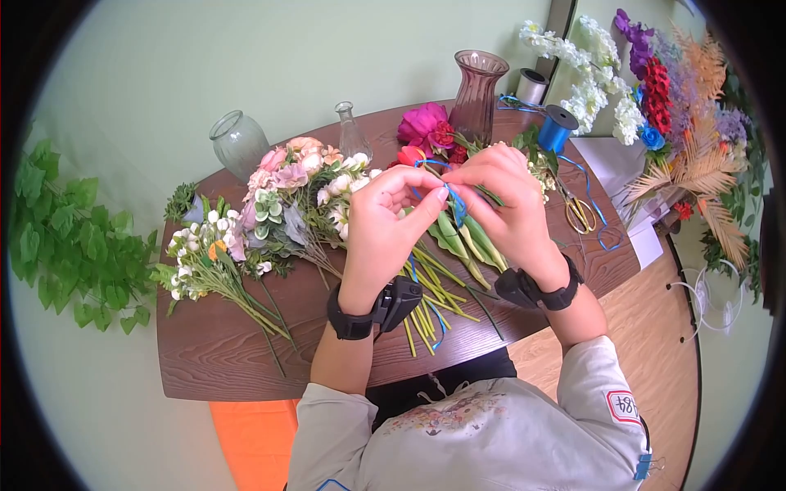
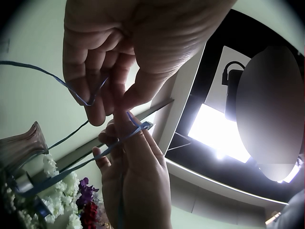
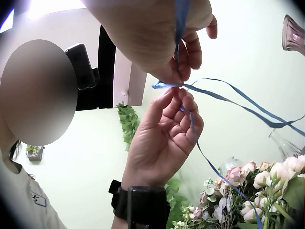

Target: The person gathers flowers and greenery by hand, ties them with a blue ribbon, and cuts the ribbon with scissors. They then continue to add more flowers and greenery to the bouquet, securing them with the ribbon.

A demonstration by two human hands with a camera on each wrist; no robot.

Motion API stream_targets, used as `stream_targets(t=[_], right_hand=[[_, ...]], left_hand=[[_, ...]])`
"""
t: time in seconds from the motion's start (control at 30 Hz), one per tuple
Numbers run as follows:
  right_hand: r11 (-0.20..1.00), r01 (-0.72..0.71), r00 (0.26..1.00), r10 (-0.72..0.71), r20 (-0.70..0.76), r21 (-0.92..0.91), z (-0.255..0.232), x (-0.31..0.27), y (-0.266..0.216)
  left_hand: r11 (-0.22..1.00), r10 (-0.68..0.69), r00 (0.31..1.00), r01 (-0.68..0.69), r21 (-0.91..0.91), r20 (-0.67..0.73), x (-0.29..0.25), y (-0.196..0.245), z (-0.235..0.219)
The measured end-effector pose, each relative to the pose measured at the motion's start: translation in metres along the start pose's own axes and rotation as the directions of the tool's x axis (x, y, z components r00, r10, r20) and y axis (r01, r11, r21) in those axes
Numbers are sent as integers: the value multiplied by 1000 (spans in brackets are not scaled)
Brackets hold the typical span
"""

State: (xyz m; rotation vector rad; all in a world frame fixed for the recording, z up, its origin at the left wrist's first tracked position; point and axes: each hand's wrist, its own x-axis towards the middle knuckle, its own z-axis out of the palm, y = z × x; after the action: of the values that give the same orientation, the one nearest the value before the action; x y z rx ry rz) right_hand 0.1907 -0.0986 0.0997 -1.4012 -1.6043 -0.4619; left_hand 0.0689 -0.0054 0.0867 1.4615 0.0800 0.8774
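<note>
In the head view, my left hand (image 1: pixel 383 221) and right hand (image 1: pixel 514 200) meet above the flowers, fingertips close together. Both pinch a thin blue ribbon (image 1: pixel 457 209). The right wrist view shows a small fold of ribbon (image 3: pixel 164 85) where the fingertips meet, with strands trailing off to the right. Across the left wrist view, the ribbon (image 2: pixel 71 164) runs over the fingers of the right hand. Beneath the hands lie green stems (image 1: pixel 426 286) and broad leaves (image 1: pixel 479 241), beside a red tulip (image 1: pixel 411 155) and a magenta bloom (image 1: pixel 426 123), partly hidden by the hands.
Pale pink roses (image 1: pixel 295 155) and small white flowers (image 1: pixel 196 258) lie on the left of the dark table (image 1: pixel 221 352). Glass vases (image 1: pixel 237 143) and a purple vase (image 1: pixel 477 90) stand behind. Gold-handled scissors (image 1: pixel 580 216) and a blue ribbon spool (image 1: pixel 557 127) are at right.
</note>
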Motion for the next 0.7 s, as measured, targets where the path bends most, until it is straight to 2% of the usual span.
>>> stream_targets(t=[0.1, 0.13, 0.2, 0.27, 0.4, 0.53, 0.6, 0.67, 0.7], right_hand=[[1000, 8, 1000, -8, 20, 12, 0, 0, -1], [997, -17, 1000, 16, 20, 74, 1, -1, 0], [990, -42, 999, 39, 21, 135, 2, -2, -1], [956, -155, 987, 137, 86, 248, 1, -3, -2], [897, -244, 966, 193, 170, 368, 0, -2, -2], [894, -260, 965, 244, 90, 364, 0, 3, -12], [898, -258, 965, 260, 44, 357, 0, 2, -11], [941, -84, 996, 68, 60, 328, 1, -1, -2], [941, -84, 996, 68, 60, 327, 1, 0, 0]], left_hand=[[1000, 23, 998, -22, 12, -65, 0, -3, 2], [1000, 23, 998, -22, 12, -65, 1, -4, 2], [975, 195, 973, -180, 129, -119, 3, -7, 3], [960, 239, 963, -214, 180, -128, 3, -9, 4], [915, 312, 942, -264, 306, -120, 5, -12, 3], [907, 284, 953, -230, 353, -106, 4, -13, 0], [870, 261, 964, -217, 443, -41, 4, -10, -1], [866, 227, 973, -188, 464, -30, 4, -8, 1], [860, 192, 981, -159, 485, -19, 3, -7, 1]])
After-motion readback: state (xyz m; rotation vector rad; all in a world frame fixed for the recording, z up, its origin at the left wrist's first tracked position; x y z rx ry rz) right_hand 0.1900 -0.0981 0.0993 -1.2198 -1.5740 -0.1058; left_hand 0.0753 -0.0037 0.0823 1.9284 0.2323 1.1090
